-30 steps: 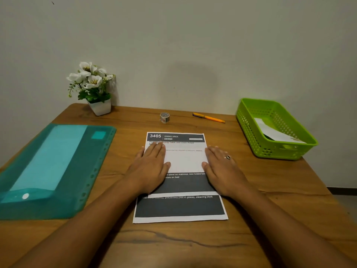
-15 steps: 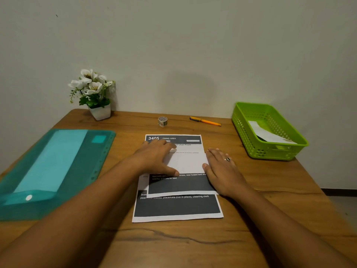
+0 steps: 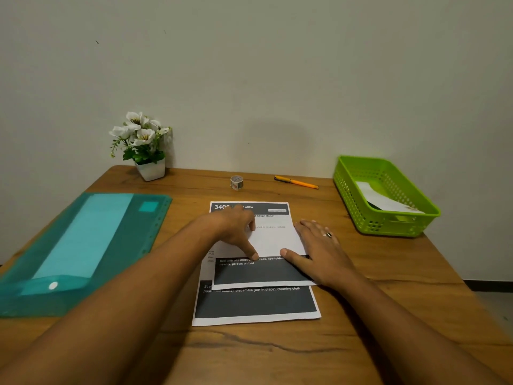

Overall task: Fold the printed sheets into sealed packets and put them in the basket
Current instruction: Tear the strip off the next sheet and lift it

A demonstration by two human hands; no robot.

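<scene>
While the smaller folded printed sheet (image 3: 263, 255) lies on the larger white-and-grey printed sheet (image 3: 254, 305) at the middle of the wooden table (image 3: 277, 354), both hands are on it. Left hand (image 3: 236, 232): fingers loosely curled, thumb tip pressing at the line where white meets dark; gripping nothing that I can see. Right hand (image 3: 319, 250): flat, fingers spread, ring on one finger, pinning the right edge.

Judgement: the step is setting a crease. Do it well by keeping the right palm as anchor, running the left thumb along the fold in one pass outward, with edges squared before pressure goes on.

Against the frame half a second ago: left hand has slid slightly right and turned more onto its thumb; the top sheet sits a touch askew of the lower one. Right hand is much as it was.

Green plastic perforated basket (image 3: 388, 195) far right holds a white packet (image 3: 385, 200). Small tape roll (image 3: 236, 182) and orange pen (image 3: 296, 182) lie near the wall, untouched. Teal plastic folder (image 3: 83, 245) left.
</scene>
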